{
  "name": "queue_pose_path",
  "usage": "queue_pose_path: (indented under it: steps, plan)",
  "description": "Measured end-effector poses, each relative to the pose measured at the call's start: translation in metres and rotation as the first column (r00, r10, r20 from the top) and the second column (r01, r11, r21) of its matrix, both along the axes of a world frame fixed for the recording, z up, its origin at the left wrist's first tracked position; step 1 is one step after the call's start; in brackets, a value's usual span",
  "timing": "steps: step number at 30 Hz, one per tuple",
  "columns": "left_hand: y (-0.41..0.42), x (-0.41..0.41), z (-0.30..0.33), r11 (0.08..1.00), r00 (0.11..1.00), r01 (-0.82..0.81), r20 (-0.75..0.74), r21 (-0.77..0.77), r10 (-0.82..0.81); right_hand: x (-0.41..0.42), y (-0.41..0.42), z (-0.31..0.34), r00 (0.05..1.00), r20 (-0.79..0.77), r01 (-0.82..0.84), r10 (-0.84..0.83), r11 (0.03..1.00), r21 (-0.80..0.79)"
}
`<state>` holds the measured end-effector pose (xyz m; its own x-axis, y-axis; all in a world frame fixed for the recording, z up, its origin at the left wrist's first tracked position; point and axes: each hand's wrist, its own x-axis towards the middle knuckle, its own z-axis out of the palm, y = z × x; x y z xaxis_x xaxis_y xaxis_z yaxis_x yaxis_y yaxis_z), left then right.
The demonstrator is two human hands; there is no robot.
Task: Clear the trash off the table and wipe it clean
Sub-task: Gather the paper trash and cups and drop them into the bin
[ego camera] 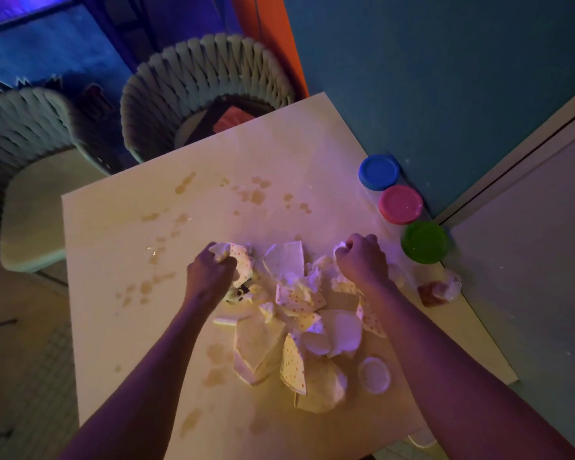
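Observation:
A heap of torn paper plates and red-dotted napkins (296,323) lies on the pale square table (120,327). My left hand (210,272) grips a crumpled dotted napkin (241,263) at the heap's left end. My right hand (362,260) is curled round a wad of white paper (341,250) at the heap's right end. A small round white lid (374,374) sits on the near right of the heap. Brown spill stains (256,194) dot the table top.
Three tubs with blue (378,171), pink (400,204) and green (425,242) lids line the table's right edge by the teal wall. A crumpled clear wrapper with something reddish (439,290) lies near that edge. Two woven-back chairs (210,81) stand beyond the table.

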<state>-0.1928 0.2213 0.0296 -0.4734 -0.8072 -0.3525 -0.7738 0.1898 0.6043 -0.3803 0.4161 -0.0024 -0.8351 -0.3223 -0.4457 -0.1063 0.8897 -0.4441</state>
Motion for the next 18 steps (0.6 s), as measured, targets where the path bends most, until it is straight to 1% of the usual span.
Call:
queue_pose_path:
  steps: [2, 3, 4, 6, 7, 9, 12, 14, 16, 18]
  plan:
    - [-0.011, -0.017, 0.003, 0.999, 0.999, 0.048, 0.007, 0.0, -0.048, -0.003, -0.006, 0.004, 1.0, -0.009, 0.014, -0.014, 1.0, -0.018]
    - [-0.017, -0.028, 0.004, 0.996, 0.996, 0.084, 0.018, -0.025, -0.084, -0.005, -0.009, 0.006, 1.0, 0.007, 0.024, -0.024, 0.999, -0.023]
    - [-0.025, -0.038, 0.001, 0.989, 0.99, 0.134, 0.051, -0.06, -0.131, -0.005, -0.012, 0.008, 0.999, 0.021, 0.027, -0.026, 0.999, -0.023]
    - [-0.038, -0.057, -0.005, 0.962, 0.958, 0.251, 0.174, -0.109, -0.23, -0.006, -0.016, 0.01, 0.999, 0.023, 0.024, -0.023, 0.999, -0.033]
    - [-0.044, -0.067, -0.01, 0.945, 0.929, 0.309, 0.248, -0.107, -0.276, -0.007, -0.018, 0.009, 1.0, 0.021, 0.003, -0.002, 0.999, -0.049]
    - [-0.05, -0.082, -0.018, 0.915, 0.868, 0.394, 0.36, -0.084, -0.341, -0.008, -0.019, 0.012, 0.998, 0.022, -0.058, 0.058, 0.998, -0.032]
    - [-0.051, -0.097, -0.028, 0.855, 0.739, 0.519, 0.509, -0.011, -0.442, -0.014, -0.021, 0.012, 0.989, 0.108, -0.1, 0.098, 0.995, 0.014]
    - [-0.047, -0.105, -0.03, 0.855, 0.677, 0.515, 0.581, 0.064, -0.452, -0.014, -0.022, 0.008, 0.976, 0.211, -0.063, 0.054, 0.997, 0.039]
    - [-0.043, -0.11, -0.037, 0.85, 0.628, 0.516, 0.629, 0.104, -0.458, -0.01, -0.021, 0.007, 0.973, 0.218, -0.107, 0.08, 0.988, 0.115]
    - [-0.04, -0.112, -0.042, 0.848, 0.616, 0.523, 0.648, 0.089, -0.448, -0.003, -0.021, 0.004, 0.972, 0.199, -0.169, 0.129, 0.965, 0.201]
